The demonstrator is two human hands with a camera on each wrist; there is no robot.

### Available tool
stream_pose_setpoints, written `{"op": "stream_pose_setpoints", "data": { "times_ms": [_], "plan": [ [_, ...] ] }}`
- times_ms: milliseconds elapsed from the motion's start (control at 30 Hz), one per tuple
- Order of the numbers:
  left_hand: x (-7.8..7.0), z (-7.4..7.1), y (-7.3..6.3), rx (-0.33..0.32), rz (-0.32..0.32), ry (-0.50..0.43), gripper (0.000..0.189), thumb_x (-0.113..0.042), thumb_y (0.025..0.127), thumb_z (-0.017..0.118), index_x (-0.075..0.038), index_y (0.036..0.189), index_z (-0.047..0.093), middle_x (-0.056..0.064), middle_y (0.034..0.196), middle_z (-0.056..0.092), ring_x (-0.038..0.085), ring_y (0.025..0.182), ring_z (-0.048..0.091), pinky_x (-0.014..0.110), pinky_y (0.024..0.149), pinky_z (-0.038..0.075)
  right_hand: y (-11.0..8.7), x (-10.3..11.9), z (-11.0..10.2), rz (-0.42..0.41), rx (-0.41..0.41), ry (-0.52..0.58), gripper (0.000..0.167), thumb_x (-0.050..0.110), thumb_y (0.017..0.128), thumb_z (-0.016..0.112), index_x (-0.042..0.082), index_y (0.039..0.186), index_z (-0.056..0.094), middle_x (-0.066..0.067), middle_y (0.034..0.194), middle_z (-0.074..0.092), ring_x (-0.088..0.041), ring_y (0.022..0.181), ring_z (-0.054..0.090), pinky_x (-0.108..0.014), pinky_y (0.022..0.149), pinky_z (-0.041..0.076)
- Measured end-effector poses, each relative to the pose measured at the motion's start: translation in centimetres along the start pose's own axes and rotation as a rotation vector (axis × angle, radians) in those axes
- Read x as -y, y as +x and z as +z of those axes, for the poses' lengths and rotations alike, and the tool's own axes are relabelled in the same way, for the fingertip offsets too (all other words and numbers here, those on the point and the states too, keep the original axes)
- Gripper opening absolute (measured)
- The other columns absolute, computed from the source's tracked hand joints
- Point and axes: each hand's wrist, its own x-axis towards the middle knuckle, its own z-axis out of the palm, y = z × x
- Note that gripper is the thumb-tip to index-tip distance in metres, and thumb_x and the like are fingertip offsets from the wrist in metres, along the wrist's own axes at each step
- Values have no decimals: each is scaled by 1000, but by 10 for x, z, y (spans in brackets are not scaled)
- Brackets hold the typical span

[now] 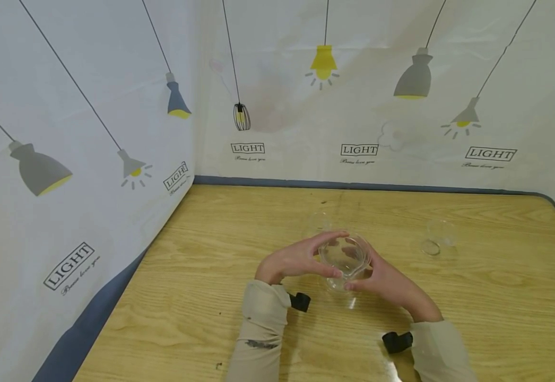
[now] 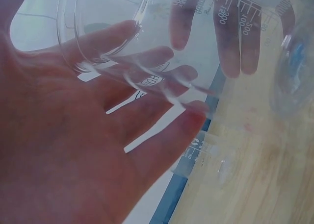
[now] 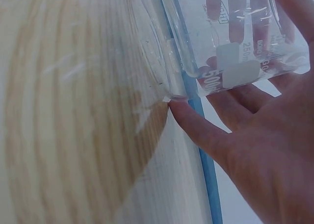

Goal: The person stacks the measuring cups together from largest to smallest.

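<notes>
A clear glass beaker (image 1: 344, 258) with a pouring lip is held between both hands over the table. My left hand (image 1: 298, 260) grips its left side, thumb toward me and fingers around the far side. On the opposite side my right hand (image 1: 386, 278) grips it the same way. White scale marks and a 500 ml print show on the beaker (image 3: 240, 69) in the right wrist view. Close under it is another clear rounded glass piece (image 1: 336, 284), also seen as a curved glass rim (image 3: 147, 42) in the right wrist view; its kind I cannot tell.
A small clear glass vessel (image 1: 319, 220) stands behind the left hand. Farther right, another clear glass vessel (image 1: 442, 232) lies beside a glass ring-like rim (image 1: 430, 247). The wooden table (image 1: 201, 254) meets a printed white curtain (image 1: 287, 154) at the back and left.
</notes>
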Motion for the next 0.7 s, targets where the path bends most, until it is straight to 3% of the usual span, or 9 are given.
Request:
{"op": "stream_pose_setpoints", "data": {
  "times_ms": [200,333,700],
  "plan": [
    [-1,0,-1,-2,-5,-2,76,-41,75,69,-45,136,24,-16,139,25,8,126,27,50,96,30,0,-1,0,5,3,-3,100,20,76,72,28,143,-1,-3,142,28,-25,127,29,-49,91,37],
    [-1,1,-1,-3,-4,5,76,-42,75,68,-46,136,24,-13,141,25,9,126,27,50,96,30,0,-1,0,6,1,-9,100,21,76,72,27,143,-2,-2,142,28,-25,127,29,-49,91,37],
    [1,0,0,-7,-3,13,75,-42,75,69,-46,136,25,-13,140,26,8,125,28,48,95,31,0,-1,0,8,-1,-19,98,24,76,72,35,141,0,-1,142,28,-24,128,28,-49,91,36]
  ]
}}
